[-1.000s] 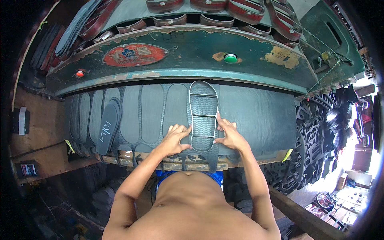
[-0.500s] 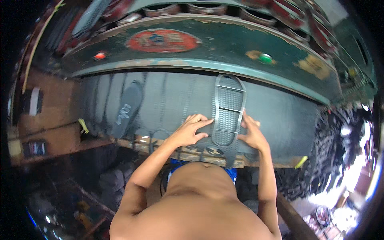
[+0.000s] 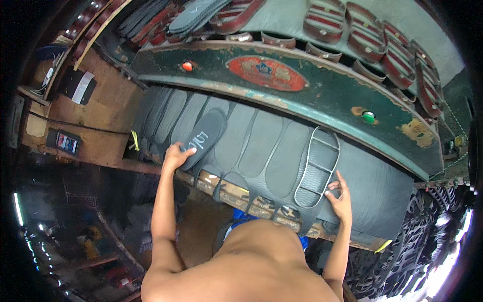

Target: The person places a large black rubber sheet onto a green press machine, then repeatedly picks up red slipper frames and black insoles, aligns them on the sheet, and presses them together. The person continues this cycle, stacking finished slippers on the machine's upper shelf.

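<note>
Green, chipped paint covers the big machine housing (image 3: 322, 103) that arches over everything beyond my hands, with a red oval plate (image 3: 266, 73) at its middle and a red button (image 3: 187, 66) and a green button (image 3: 369, 118) toward its ends. Under it lies the wide dark grey rubber sheet (image 3: 387, 186), moulded into a row of sole shapes side by side, each long axis running away from me toward the housing. The sheet rests on a worn wooden bench (image 3: 236, 191) whose edge crosses just below both my wrists.

My left hand (image 3: 176, 156) reaches far out to the left, fingers curled over the heel end of a loose grey insole (image 3: 204, 138) with pale markings. I take this grip to be closing on the heel, though I cannot tell for sure how firmly it grasps. From this grip the insole stretches up and to the right, lying on top of the moulded row.

My right hand (image 3: 339, 199) sits at the lower right of a ribbed tread sole with a pale outline (image 3: 317, 168). The fingers are spread and loose, fingertips touching its heel edge, not clenched around anything. The tread sole runs from this grip up and slightly left, toward the housing. Each hand is nearest its own piece, and the two pieces lie well apart, several moulded shapes between them.
</note>
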Available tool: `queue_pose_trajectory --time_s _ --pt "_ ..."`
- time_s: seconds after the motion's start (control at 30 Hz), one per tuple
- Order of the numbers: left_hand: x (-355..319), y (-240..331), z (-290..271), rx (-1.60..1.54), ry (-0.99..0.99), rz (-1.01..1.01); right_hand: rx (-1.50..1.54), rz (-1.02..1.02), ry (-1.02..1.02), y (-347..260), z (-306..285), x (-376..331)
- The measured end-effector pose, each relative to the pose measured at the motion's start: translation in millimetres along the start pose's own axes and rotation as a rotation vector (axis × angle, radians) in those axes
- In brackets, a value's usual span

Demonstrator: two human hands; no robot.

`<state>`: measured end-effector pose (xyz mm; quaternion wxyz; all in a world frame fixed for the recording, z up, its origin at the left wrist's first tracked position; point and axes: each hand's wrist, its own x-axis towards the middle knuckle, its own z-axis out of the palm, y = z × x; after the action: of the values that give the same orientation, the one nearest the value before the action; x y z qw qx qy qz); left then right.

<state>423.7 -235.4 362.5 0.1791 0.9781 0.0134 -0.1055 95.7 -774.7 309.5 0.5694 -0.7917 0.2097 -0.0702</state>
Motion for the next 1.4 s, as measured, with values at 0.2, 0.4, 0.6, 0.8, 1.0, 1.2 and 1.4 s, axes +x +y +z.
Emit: queue_pose_trajectory --time_s 0.2,0.4,0.6,0.8,1.0,1.2,1.4 --pt "-39.7 86.0 -51.1 -0.467 -0.433 0.007 0.047 -0.051 0.088 -2.4 -3.6 -15.0" --pt "-82.9 187.4 -150.7 -0.909 -0.379 0.546 0.143 -0.057 0.252 -17.6 -9.9 -35.9" --pt "-28.5 388.9 -142.7 -1.586 -0.252 0.969 0.119 -0.150 0.334 -41.3 -12.6 -37.8" --pt "48.9 534.7 -127.7 -0.598 0.103 0.925 0.133 -0.199 0.372 -59.1 -22.8 -44.8" --pt "64.7 534.9 -147.2 -0.184 0.216 0.840 0.043 -0.219 0.371 -80.2 -40.5 -30.2" --pt "24.8 430.6 -166.5 -0.499 0.419 0.847 -0.228 -0.372 0.412 -134.5 -70.8 21.0" --pt "24.8 282.1 -127.1 -0.921 0.502 0.516 -0.436 -0.618 0.708 -180.9 -86.2 84.4"
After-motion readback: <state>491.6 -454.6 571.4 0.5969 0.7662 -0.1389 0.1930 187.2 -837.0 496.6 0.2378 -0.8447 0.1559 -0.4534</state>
